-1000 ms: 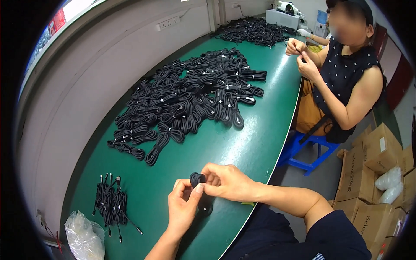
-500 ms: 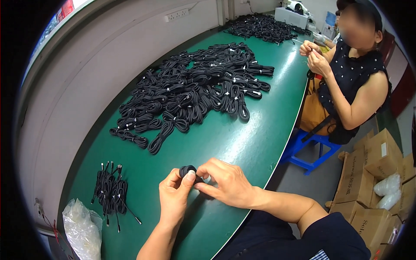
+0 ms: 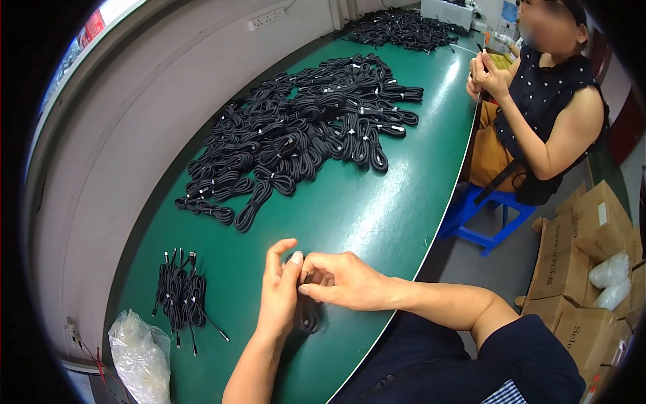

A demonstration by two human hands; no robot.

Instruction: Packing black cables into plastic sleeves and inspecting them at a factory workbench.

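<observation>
Above the near part of the table, my two hands meet on a coiled black cable (image 3: 309, 316). Part of the coil hangs below the fingers, and the rest is hidden between my hands. My left hand (image 3: 277, 296) holds it with the thumb, its index finger raised away from the coil. From the right, my right hand (image 3: 353, 281) pinches at the cable with bent fingers. To the left of my hands lie several tied black cables (image 3: 180, 296) with their metal plugs sticking out.
A large heap of coiled black cables (image 3: 303, 128) covers the middle of the green table (image 3: 397, 195); another heap (image 3: 404, 30) lies farther back. A clear plastic bag (image 3: 138, 353) sits at left. A co-worker sits at right on a blue stool (image 3: 494, 219), near cardboard boxes (image 3: 555, 262).
The coil, earlier wrapped up at my left fingertips, now hangs lower between my hands. My left index finger has lifted off it. The co-worker's hands have shifted, and the whole view has turned slightly.
</observation>
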